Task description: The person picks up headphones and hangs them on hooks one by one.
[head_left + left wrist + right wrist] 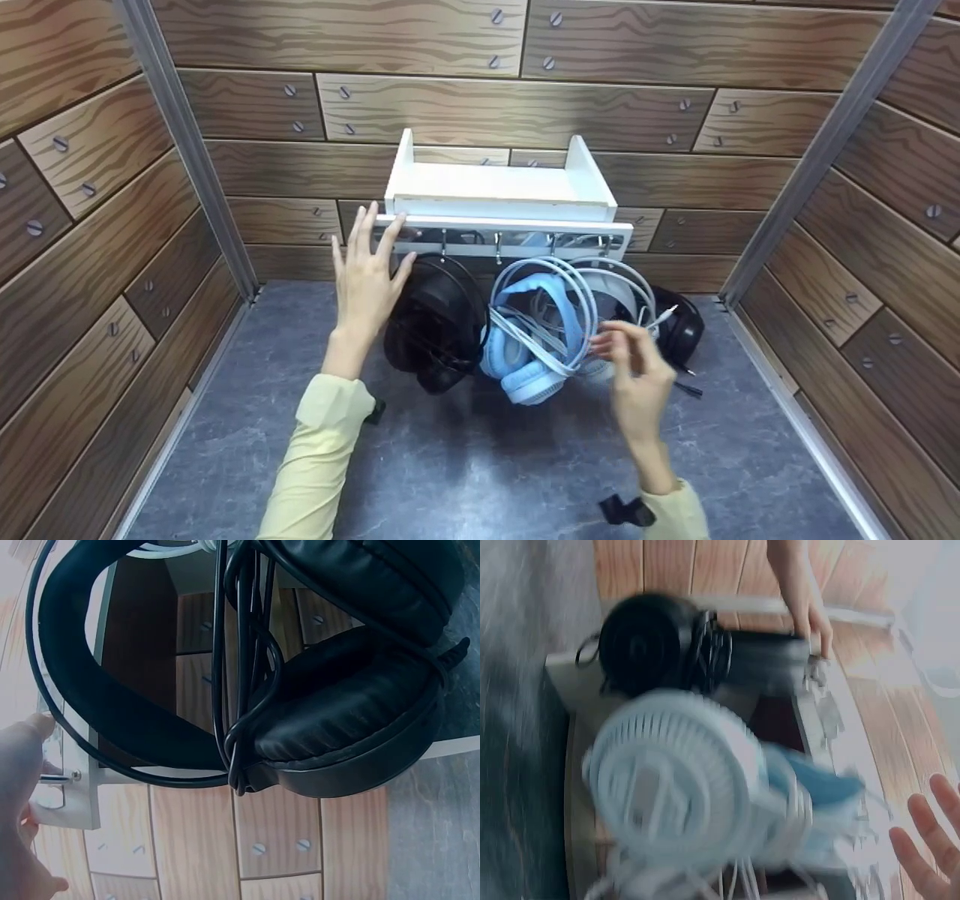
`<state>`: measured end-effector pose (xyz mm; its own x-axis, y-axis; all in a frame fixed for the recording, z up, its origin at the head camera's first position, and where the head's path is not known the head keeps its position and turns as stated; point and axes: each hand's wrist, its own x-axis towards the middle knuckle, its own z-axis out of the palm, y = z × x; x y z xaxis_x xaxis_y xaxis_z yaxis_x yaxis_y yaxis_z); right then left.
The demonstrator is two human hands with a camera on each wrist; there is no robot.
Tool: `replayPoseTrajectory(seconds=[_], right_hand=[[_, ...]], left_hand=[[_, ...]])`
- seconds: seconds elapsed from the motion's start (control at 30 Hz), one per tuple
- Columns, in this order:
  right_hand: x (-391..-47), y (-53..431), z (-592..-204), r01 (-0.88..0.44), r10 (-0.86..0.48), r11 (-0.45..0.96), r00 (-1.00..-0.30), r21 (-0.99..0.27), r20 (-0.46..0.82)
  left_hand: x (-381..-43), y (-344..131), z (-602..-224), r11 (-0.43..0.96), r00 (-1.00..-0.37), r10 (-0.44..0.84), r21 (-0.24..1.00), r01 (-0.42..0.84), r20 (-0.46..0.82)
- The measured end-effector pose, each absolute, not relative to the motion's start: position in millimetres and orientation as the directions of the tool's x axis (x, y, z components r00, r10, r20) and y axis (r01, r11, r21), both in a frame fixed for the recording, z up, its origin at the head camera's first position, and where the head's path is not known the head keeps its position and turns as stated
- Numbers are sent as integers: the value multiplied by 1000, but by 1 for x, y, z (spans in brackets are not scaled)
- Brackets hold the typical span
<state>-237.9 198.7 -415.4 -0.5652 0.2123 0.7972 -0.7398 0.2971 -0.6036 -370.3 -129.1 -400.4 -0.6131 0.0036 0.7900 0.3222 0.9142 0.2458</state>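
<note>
My left hand (365,281) rests with extended fingers over the left end of the white rack's hook rail (517,225). Close beside it, black headphones (435,322) hang from the rail, their padded ear cups (345,705) and looped cable showing in the left wrist view. Light blue headphones (529,371) with coiled pale cable hang in the middle. My right hand (641,371) is just right of them, fingers loosely bent with nothing held. In the right wrist view its fingers (922,847) stand apart from the blurred blue headphones (682,772).
Behind the loops hang white-grey headphones (611,289), and another black pair (681,326) is at the right end, cable ends dangling. The white shelf (487,181) tops the rack against the wood-patterned back wall (510,112). Side walls flank the grey floor (465,480).
</note>
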Motion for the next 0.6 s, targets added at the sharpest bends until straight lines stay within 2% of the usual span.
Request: replayPoseTrajectory(seconds=[0.3,0.43,0.6], right_hand=[[-243,260,-425,-688,368,282,-567,-669,737],[-247,280,-432,-646,400,347,-554,-680,730],[-254,299,-443,-577,393,428,-574,-696,718]], left_hand=[[-370,-129,-400,915,-618,-6,253,314,786],[-371,-128,-400,910,-618,-4,259,323,786],[-371,-128,-401,909,-623,-8,265,321,782]])
